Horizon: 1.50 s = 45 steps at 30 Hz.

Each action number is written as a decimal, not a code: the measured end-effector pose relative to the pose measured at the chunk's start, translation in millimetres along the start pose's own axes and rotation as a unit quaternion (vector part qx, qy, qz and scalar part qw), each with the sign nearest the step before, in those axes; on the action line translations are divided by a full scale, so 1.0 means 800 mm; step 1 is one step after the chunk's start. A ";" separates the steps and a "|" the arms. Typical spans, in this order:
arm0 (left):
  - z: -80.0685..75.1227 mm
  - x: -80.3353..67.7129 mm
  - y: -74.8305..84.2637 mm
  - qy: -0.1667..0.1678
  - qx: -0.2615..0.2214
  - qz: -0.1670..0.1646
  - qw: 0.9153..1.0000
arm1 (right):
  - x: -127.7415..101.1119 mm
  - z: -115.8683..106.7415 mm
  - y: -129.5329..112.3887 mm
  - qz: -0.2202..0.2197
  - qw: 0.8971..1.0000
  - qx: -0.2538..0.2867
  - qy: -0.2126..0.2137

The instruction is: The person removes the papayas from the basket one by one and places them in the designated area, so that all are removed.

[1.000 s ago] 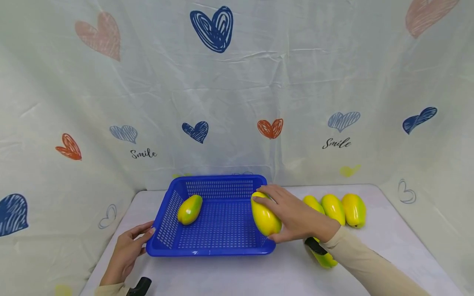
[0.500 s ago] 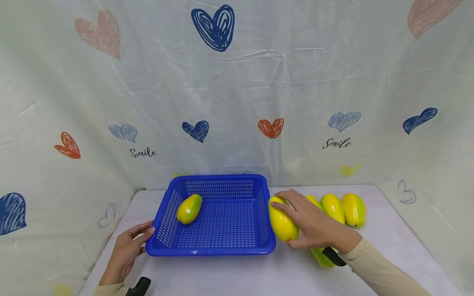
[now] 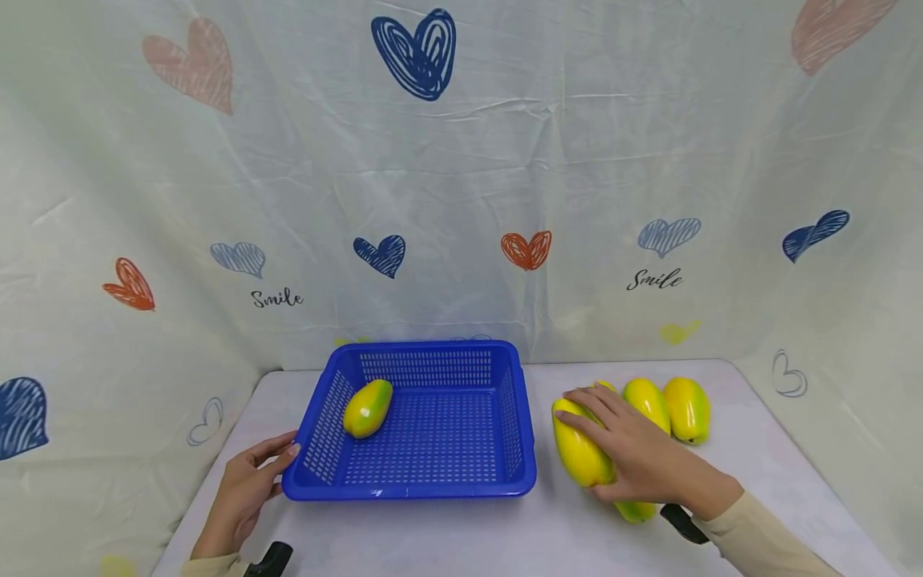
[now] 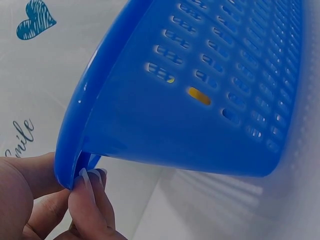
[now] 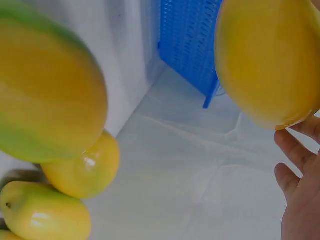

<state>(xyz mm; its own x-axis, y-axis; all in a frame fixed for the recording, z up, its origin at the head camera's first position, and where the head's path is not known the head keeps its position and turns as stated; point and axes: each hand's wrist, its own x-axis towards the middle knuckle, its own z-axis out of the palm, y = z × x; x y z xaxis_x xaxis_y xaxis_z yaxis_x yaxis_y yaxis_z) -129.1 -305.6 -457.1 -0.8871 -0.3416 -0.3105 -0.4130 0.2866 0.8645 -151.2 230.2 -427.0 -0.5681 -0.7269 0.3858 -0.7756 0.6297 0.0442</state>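
My right hand (image 3: 638,457) grips a yellow mango (image 3: 579,445), thumb at its near end and fingers over the far end. In the right wrist view the held mango (image 5: 270,60) fills the upper right, with fingertips at its lower end. On the left, my left hand (image 3: 241,493) pinches the rim of a blue plastic basket (image 3: 404,490) at its left side. The left wrist view shows thumb and fingers (image 4: 90,200) on that rim. A yellow-green mango (image 3: 368,409) lies in the basket's left part.
Right of the basket, several more mangoes (image 3: 687,410) lie on the white table (image 3: 461,533), partly hidden behind my right hand. A pale curtain (image 3: 461,176) printed with hearts hangs behind the table and along both sides.
My right hand has carried its mango rightward, from over the basket's right edge to beside the other mangoes. The left hand and basket have stayed nearly in place.
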 end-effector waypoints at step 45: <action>0.001 0.000 -0.001 0.002 -0.002 -0.001 1.000 | -0.138 -0.016 0.044 0.112 0.993 -0.009 0.035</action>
<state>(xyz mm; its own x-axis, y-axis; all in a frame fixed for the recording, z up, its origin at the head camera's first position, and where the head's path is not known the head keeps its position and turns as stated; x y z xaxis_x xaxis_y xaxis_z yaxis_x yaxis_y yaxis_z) -129.3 -305.0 -458.0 -0.8854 -0.3452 -0.3113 -0.4141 0.2815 0.8656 -112.4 336.6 -456.5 -0.7046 -0.5480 0.4508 -0.6271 0.7782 -0.0342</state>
